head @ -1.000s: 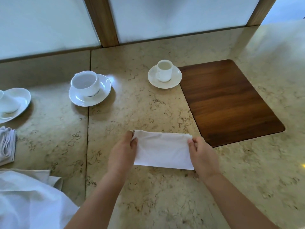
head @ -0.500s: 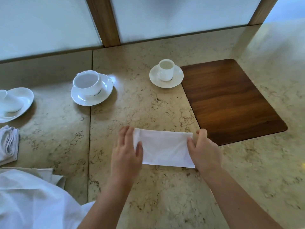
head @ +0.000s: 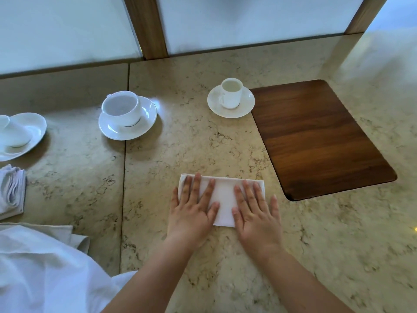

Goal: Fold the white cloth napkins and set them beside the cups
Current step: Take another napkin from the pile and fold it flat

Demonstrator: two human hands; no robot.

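A folded white napkin (head: pixel 224 199) lies flat on the marble counter in front of me. My left hand (head: pixel 194 208) presses flat on its left half, fingers spread. My right hand (head: pixel 255 211) presses flat on its right half, fingers spread too. Neither hand grips the cloth. Beyond the napkin stands a small white cup on a saucer (head: pixel 231 98). A wider cup on a saucer (head: pixel 126 114) stands to the left. A third cup and saucer (head: pixel 20 134) is cut off at the left edge, with a folded napkin (head: pixel 11 190) in front of it.
A dark wooden board (head: pixel 316 136) is set into the counter to the right of the napkin. A pile of white cloth (head: pixel 40 267) fills the lower left corner. Frosted panels with wooden posts (head: pixel 146 26) close off the far side.
Both hands let go of the napkin's side edges and moved inward, and now lie flat on top of it. The napkin has stayed in place.
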